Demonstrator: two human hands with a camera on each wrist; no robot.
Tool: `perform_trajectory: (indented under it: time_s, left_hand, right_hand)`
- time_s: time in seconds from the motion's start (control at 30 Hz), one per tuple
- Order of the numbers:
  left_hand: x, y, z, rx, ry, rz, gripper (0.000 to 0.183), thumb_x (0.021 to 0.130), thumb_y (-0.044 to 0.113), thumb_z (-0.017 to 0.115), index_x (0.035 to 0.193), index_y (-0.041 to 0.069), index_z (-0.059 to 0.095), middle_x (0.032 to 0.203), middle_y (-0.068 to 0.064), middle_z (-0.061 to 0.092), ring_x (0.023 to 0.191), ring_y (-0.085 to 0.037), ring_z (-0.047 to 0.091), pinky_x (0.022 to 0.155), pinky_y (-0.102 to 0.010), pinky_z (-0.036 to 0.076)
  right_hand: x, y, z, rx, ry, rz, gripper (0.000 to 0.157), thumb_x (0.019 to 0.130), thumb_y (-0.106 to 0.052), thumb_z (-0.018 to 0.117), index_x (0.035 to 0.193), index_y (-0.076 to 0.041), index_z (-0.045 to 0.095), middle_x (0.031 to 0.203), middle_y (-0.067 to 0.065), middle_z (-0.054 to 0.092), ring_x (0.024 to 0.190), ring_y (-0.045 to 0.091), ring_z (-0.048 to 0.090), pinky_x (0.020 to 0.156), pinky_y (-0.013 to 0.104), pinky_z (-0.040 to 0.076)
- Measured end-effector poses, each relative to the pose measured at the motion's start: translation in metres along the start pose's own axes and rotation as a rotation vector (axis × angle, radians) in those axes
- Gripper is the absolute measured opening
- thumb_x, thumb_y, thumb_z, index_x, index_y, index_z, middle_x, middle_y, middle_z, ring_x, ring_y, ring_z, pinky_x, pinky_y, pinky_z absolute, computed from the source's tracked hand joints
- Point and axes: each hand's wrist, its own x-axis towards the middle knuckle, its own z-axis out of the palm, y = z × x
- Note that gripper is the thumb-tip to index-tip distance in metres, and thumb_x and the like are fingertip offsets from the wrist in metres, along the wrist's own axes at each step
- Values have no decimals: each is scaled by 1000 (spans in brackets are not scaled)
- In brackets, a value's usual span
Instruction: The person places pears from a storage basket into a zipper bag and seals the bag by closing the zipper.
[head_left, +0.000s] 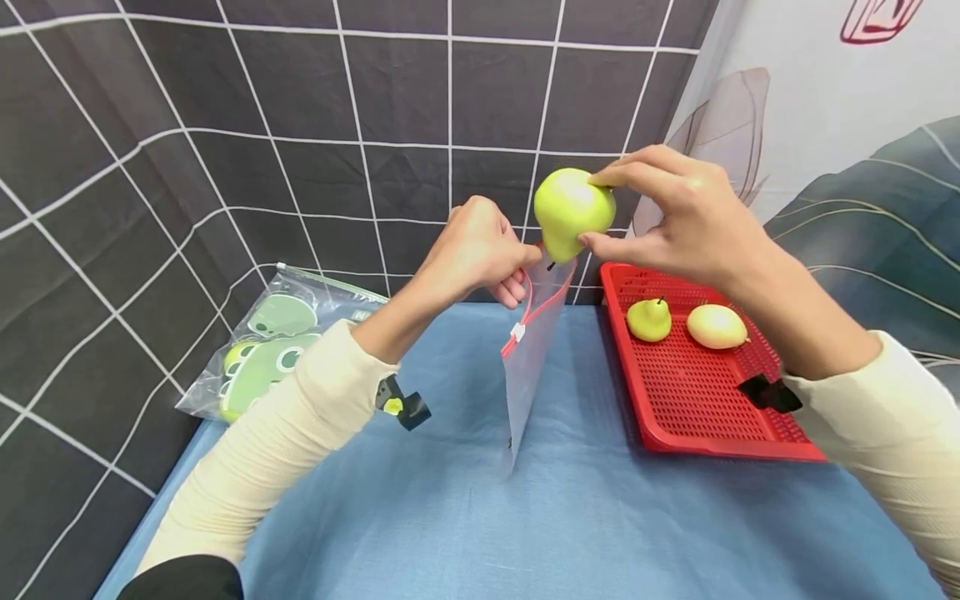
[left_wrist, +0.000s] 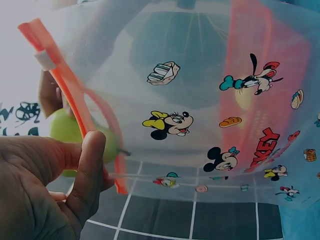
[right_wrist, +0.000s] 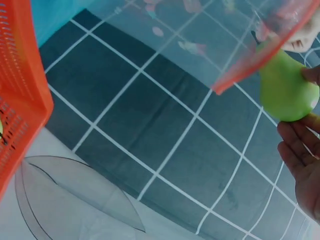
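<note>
A green pear [head_left: 573, 210] hangs stem-down at the mouth of a clear zip bag [head_left: 534, 367]. My right hand [head_left: 678, 212] holds the pear between thumb and fingers. With thumb and fingers, my left hand [head_left: 480, 254] pinches the red-edged rim of the bag, keeping it upright. A white slider [left_wrist: 45, 60] sits near one end of the red zip. In the left wrist view, cartoon prints cover the bag, and the pear's stem end shows through its film. The right wrist view has the pear [right_wrist: 285, 87] at the red edge.
On the right stands a red plastic basket [head_left: 637, 400] holding a small green pear [head_left: 649, 320] and a pale yellow fruit [head_left: 716, 326]. A clear bag with green frog-like prints [head_left: 281, 333] lies at the left. Behind the blue cloth [head_left: 450, 517] rises a dark gridded sheet [head_left: 397, 92].
</note>
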Motion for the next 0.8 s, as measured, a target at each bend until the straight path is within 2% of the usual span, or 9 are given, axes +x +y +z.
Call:
perform_trajectory:
  time_s: [0.2, 0.4, 0.67, 0.8]
  left_hand:
    - [1, 0, -3, -49, 15, -18, 20, 90, 13, 73, 78, -2, 76, 65, -15, 74, 55, -24, 75, 56, -34, 66]
    - [0, 1, -6, -76, 15, -25, 24, 91, 15, 74, 80, -6, 76, 65, -17, 74, 54, -24, 75, 56, -36, 66]
    - [7, 0, -3, -162, -16, -52, 24, 93, 17, 75, 82, -4, 75, 69, -15, 74, 54, -21, 74, 59, -38, 67]
    - [10, -4, -3, -227, -30, -29, 23, 94, 14, 71, 84, -6, 74, 66, -15, 71, 52, -20, 73, 59, -40, 67]
  right_hand:
    - [-10, -1, 2, -4, -33, 26, 53, 71, -24, 91, 120, -8, 76, 112, 9, 74, 88, 16, 65, 72, 9, 41]
    - [-16, 0, 0, -5, -75, 57, 54, 68, -20, 92, 119, -11, 77, 110, 6, 74, 93, 19, 67, 76, 11, 41]
    - [-20, 1, 0, -1, -204, 85, 53, 71, -22, 91, 122, -15, 76, 111, 2, 73, 97, 20, 69, 82, 17, 47]
    - [-20, 3, 0, -3, -207, 79, 51, 73, -24, 90, 121, -16, 77, 111, 1, 74, 96, 19, 69, 79, 22, 48]
